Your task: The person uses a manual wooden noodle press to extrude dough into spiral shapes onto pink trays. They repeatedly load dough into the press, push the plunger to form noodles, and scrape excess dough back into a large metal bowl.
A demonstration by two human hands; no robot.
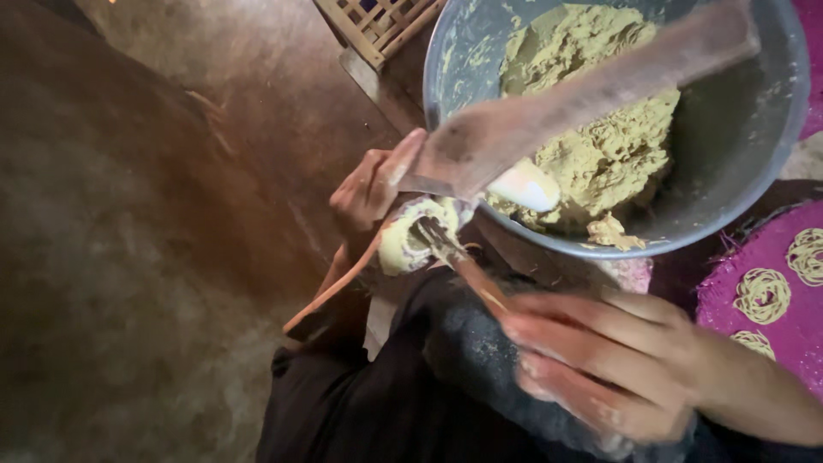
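My left hand point(367, 190) grips a wooden press point(566, 99) whose long, flour-dusted handle reaches up to the right across a metal bowl point(737, 146). The press's round opening point(410, 244) below that hand is packed with yellowish dough. My right hand point(604, 364), blurred and close to the camera, holds a thin wooden stick point(467, 273) whose tip touches the dough in the opening. The bowl holds a large lump of the same yellowish dough point(600, 129).
Pink woven mats point(771, 339) at the right carry several coils of pressed noodle strands point(761, 294). A slatted wooden crate point(377, 21) stands at the top. Dark cloth over my lap point(369, 403) fills the bottom. Brown earthen floor point(129, 240) lies to the left.
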